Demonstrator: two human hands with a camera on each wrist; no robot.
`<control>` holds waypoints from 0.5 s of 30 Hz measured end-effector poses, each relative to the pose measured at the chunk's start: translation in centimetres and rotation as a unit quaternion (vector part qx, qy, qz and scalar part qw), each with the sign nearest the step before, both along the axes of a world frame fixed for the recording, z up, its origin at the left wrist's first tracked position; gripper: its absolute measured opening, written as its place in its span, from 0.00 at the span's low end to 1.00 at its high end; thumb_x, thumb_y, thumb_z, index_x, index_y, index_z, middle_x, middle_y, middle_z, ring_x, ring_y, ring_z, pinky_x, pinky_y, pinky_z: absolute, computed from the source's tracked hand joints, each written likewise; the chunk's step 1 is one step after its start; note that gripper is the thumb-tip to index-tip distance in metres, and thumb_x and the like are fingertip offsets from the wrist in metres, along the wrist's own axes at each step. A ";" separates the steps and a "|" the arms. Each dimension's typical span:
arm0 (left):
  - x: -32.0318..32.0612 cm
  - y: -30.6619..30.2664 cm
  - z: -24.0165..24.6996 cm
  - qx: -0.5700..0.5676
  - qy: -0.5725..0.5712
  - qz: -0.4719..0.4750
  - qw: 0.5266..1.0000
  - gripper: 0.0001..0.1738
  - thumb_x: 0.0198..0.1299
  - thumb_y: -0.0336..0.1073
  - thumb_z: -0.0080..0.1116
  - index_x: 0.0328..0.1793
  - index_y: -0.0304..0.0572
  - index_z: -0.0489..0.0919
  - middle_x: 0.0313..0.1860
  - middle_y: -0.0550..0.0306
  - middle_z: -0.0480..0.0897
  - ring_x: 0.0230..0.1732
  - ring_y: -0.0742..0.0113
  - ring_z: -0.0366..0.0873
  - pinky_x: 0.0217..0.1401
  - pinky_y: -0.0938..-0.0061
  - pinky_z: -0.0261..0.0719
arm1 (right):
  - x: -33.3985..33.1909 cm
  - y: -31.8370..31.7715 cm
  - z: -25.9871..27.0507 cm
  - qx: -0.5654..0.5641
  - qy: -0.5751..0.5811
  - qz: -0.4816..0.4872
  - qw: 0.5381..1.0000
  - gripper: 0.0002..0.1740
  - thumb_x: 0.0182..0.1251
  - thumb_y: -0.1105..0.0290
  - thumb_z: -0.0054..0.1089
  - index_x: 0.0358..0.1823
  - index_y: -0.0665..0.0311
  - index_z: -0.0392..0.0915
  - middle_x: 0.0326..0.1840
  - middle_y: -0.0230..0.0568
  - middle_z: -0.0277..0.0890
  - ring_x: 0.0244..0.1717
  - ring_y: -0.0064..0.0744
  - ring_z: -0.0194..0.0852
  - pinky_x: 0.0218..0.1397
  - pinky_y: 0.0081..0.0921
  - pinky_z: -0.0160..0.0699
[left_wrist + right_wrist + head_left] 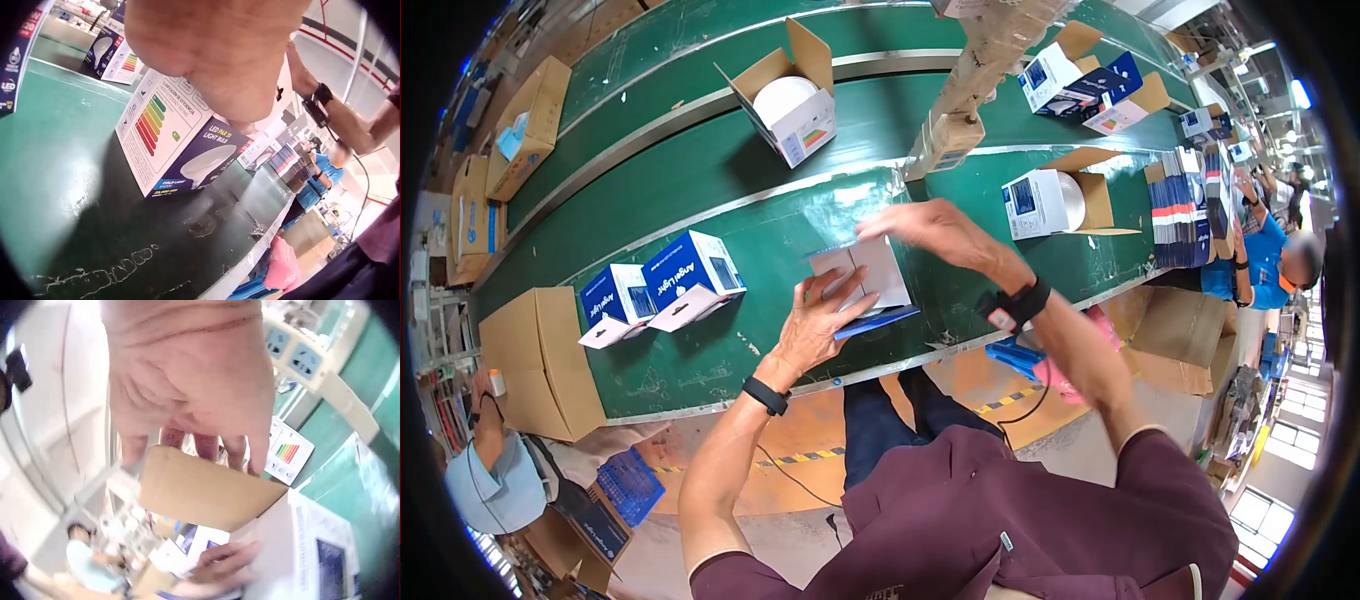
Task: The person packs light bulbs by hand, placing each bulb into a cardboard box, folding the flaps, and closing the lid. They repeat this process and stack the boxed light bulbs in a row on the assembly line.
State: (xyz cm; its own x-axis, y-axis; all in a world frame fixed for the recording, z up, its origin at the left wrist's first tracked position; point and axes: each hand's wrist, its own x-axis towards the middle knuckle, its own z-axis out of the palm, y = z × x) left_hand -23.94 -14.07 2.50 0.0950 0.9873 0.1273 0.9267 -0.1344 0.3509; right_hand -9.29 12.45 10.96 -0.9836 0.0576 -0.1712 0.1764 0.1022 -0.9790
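A white and blue light bulb box point(181, 134) stands on the green bench in front of me, its picture side reading LED PAR 38 or similar. In the head view, my left hand point(825, 312) holds the box at its near left top edge, fingers over the pale flaps point(870, 272). The right hand point(935, 235), blurred, is over the box's far right side with fingers extended. A brown cardboard flap point(206, 487) overlaps those fingers in the right wrist view. The left hand point(219, 569) also shows there, low beside the box.
Two closed boxes point(695, 280) stand to the left. Open boxes holding round white lamps are at the far side point(795, 125) and the right point(1050, 203). A stack of flat cartons point(1178, 210) and a taped post point(970, 95) stand farther right.
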 end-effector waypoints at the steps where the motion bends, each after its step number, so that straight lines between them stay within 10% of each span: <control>1: -0.2 -0.1 0.1 -0.003 0.014 0.001 1.000 0.47 0.47 0.39 0.79 0.80 0.63 0.77 0.87 0.58 0.68 0.80 0.52 0.66 0.80 0.49 0.62 | -0.5 -0.5 0.0 0.045 0.011 0.055 0.997 0.30 0.78 0.44 0.63 0.70 0.56 0.85 0.77 0.54 0.76 0.82 0.52 0.65 0.87 0.48 0.58; 5: -0.7 -1.5 -3.1 0.011 -0.206 0.066 0.976 0.47 0.47 0.32 0.79 0.80 0.56 0.77 0.79 0.50 0.74 0.79 0.48 0.65 0.83 0.53 0.65 | -0.9 -2.6 -0.6 0.185 0.044 0.199 0.961 0.36 0.71 0.42 0.71 0.76 0.48 0.80 0.85 0.56 0.64 0.89 0.61 0.51 0.88 0.55 0.52; 15: 0.1 -1.2 -1.0 0.069 -0.123 0.033 0.989 0.36 0.50 0.29 0.73 0.70 0.46 0.82 0.70 0.45 0.81 0.76 0.39 0.73 0.85 0.45 0.64 | 0.7 -5.1 -3.1 0.319 0.060 0.235 0.916 0.34 0.76 0.46 0.66 0.81 0.40 0.74 0.90 0.47 0.58 0.92 0.59 0.41 0.89 0.69 0.35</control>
State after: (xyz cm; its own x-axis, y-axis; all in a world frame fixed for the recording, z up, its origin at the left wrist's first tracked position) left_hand -23.84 -15.32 1.45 -0.0191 0.9622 0.2718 0.8237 -0.1390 0.5498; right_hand -8.59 7.35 7.85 -0.9351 -0.3261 -0.1385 -0.1391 0.6975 -0.7030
